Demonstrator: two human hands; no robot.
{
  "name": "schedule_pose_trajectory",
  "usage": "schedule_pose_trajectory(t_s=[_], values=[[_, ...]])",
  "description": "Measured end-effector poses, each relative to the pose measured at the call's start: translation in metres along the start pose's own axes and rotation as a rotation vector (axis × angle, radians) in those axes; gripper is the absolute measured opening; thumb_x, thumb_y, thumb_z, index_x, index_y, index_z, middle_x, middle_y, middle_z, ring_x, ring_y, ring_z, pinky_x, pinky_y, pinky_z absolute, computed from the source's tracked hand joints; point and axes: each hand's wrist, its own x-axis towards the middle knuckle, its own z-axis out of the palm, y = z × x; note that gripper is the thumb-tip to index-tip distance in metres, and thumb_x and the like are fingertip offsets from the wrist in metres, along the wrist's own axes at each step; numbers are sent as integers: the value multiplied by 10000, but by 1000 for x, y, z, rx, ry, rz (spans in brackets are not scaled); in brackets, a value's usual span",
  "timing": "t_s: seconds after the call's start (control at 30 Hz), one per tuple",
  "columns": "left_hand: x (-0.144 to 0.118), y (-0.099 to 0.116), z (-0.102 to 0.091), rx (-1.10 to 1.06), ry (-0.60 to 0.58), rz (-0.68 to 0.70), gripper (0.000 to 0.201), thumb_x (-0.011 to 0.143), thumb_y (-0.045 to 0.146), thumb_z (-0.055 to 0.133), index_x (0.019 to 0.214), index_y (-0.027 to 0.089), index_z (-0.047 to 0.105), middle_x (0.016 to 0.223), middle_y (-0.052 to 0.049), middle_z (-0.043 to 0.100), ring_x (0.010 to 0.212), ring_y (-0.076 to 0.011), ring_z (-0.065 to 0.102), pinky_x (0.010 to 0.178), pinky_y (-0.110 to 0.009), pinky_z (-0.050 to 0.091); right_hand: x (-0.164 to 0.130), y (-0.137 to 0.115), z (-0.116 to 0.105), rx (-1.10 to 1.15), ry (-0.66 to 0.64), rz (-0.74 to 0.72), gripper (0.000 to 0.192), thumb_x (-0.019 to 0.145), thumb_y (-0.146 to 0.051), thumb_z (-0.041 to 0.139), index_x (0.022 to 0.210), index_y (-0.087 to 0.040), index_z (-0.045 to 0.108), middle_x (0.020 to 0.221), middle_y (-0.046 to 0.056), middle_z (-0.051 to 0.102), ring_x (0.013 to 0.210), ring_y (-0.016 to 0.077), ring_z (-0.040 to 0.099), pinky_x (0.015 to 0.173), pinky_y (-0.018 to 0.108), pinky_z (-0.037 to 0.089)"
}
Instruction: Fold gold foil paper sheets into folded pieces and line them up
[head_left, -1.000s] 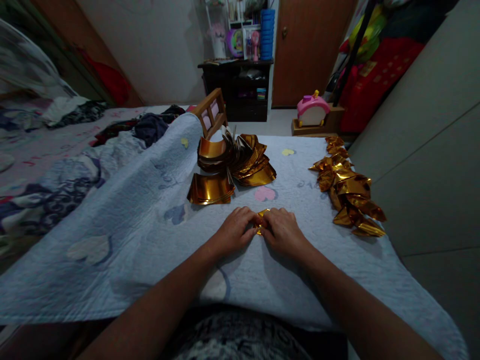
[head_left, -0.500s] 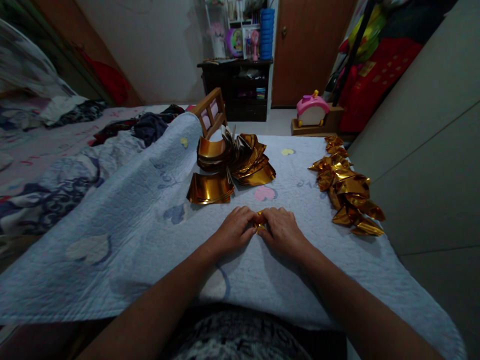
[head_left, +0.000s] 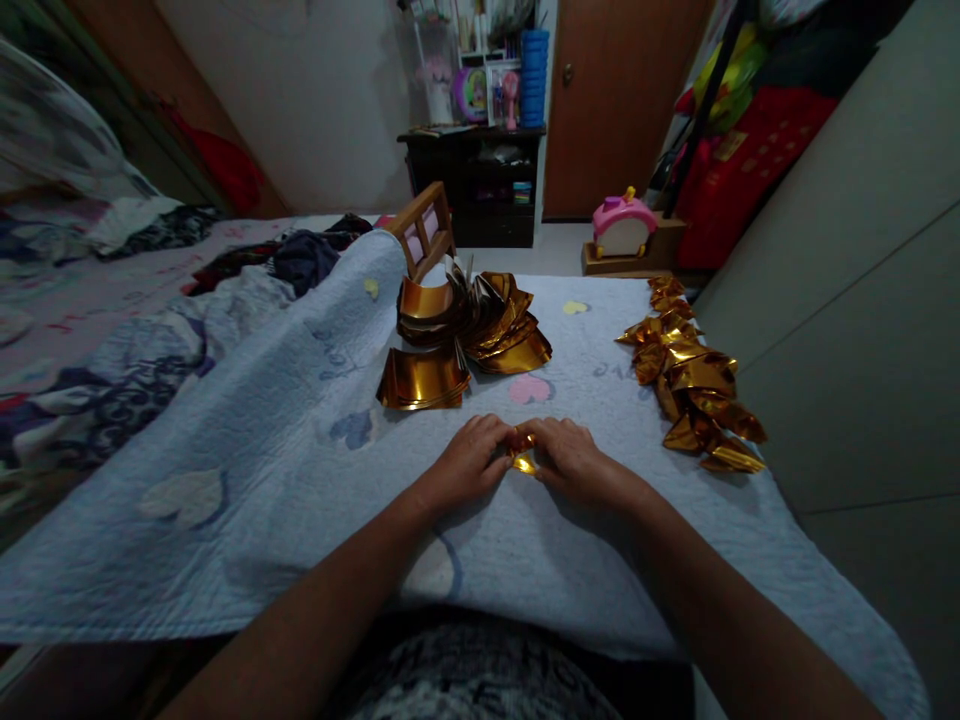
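A pale blue quilted blanket with faint heart and leaf shapes covers the surface in front of the person, and everything else lies on it. Toward the far middle sits a fanned stack of curved gold foil sheets, shiny and bowed, with one flat bundle lying at its near left. Along the right edge runs a row of folded gold foil pieces, creased into pointed shapes. Near the middle of the blanket, the left hand and the right hand rest knuckles up, fingertips meeting over a small gold foil piece. Both hands pinch it between thumb and fingers; it is glossy, sharply creased, and mostly hidden, only a bright corner showing in the gap between them. No writing can be read on the foil or the blanket.
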Motion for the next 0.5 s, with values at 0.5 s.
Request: schedule_pose_trajectory(t_s=[0.5], values=[[-3, 4, -2, -29, 40, 33, 141, 865, 159, 580, 987, 208, 630, 1002, -55, 612, 991, -228, 547, 908, -386, 445, 2, 18, -16, 389, 336, 113, 69, 878, -242, 509, 894, -201, 562, 821, 23, 614, 759, 176, 559, 716, 306, 433]])
